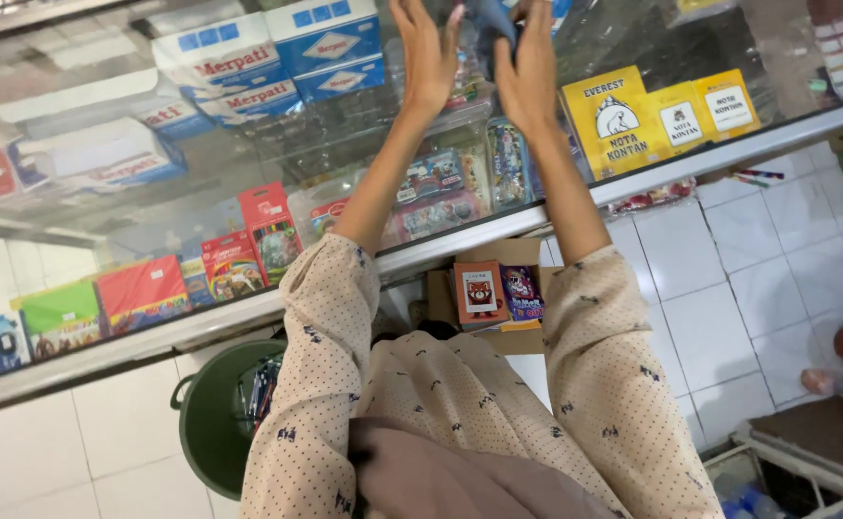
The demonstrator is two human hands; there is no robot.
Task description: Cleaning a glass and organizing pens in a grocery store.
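Dark blue cloth [492, 27], soft and crumpled, sits at the top centre of the frame, pressed against the glass top of the display table [633, 183] between both raised hands. Both arms stretch straight up the frame from the lower centre, elbows nearly locked, sleeves of a thin beige fabric dotted with small dark marks. The left hand [428, 60] lies flat with its back toward the camera, fingers [404, 17] long and spread, touching the left edge of the cloth. The right hand [529, 72] is beside it, its fingers curled onto the cloth; whether they actually pinch the cloth cannot be told, since the fingertips run out of the top of the frame. Under the glass lie stiff cardboard boxes: white and blue ones [277, 58] at the upper left, glossy yellow booklets [618, 117] at the upper right, and bright plastic pencil cases [441, 187] near the middle. Red and green flat packs [143, 293] line the lower shelf at the left. Below, a round green plastic bucket [210, 423] stands on the white tiled floor [729, 317], and an open brown carton [498, 293] holds small colourful boxes.
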